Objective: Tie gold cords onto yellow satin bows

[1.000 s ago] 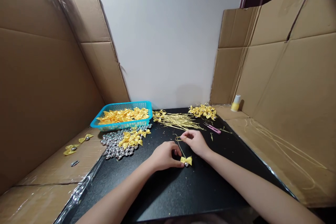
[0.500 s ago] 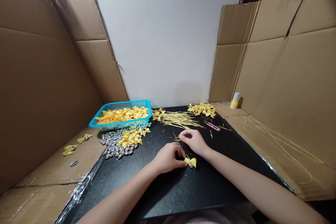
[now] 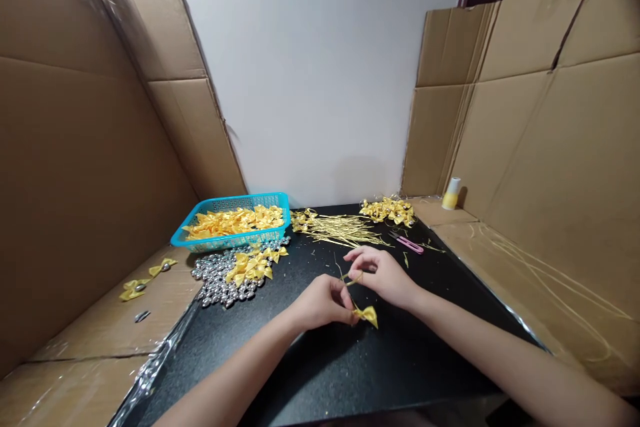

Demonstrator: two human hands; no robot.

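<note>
Near the middle of the black table, my left hand (image 3: 327, 303) pinches a yellow satin bow (image 3: 368, 315) at one side between thumb and fingers. A thin gold cord (image 3: 353, 279) runs up from the bow and loops between my two hands. My right hand (image 3: 377, 271), just above and to the right, has thumb and forefinger closed on that cord. The silver bead seen on the bow is mostly hidden by the bow's tilt. Behind my hands lies a bundle of cut gold cords (image 3: 345, 229).
A blue basket (image 3: 230, 241) of yellow bows stands back left, with silver beads (image 3: 220, 280) and loose bows (image 3: 251, 267) before it. Pink thread snips (image 3: 407, 243), a pile of beaded bows (image 3: 389, 211) and a thread spool (image 3: 451, 193) are at right. Cardboard walls (image 3: 555, 147) flank the table.
The bow has tilted in my left hand, so its bead no longer shows plainly. My right hand has shifted slightly right and down with the cord. The camera view moved a little.
</note>
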